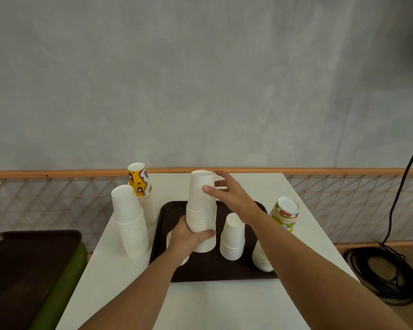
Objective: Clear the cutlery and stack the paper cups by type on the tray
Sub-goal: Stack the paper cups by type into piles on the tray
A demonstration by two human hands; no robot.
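**Inspector:** Cutlery was nowhere in view, so that part looked done, though I could not confirm where it went. Your left hand (188, 239) was wrapped around the lower part of a tall white stack (201, 210), upside down and held over the dark tray (212, 270). Your right hand (229, 196) was spread open, fingers touching the upper side of that stack and gripping nothing.

**Operator:** And the rest of the cups?

**Inspector:** Just right of your left hand a shorter white stack (232, 236) stood on the tray. Under your right forearm another white stack (261, 258) sat at the tray's edge. A further white piece showed behind your left wrist, too hidden to identify. Beyond your right forearm, off the tray, a fruit-printed stack (285, 214) leaned. Left of your left hand, also off the tray, stood a large white stack (130, 222) and behind it a yellow coffee-printed stack (142, 186).

**Operator:** So how far along?

**Inspector:** In my judgement, about midway. Types were sorted; three stacks remained on the table (224, 303), and the whites looked unmerged.
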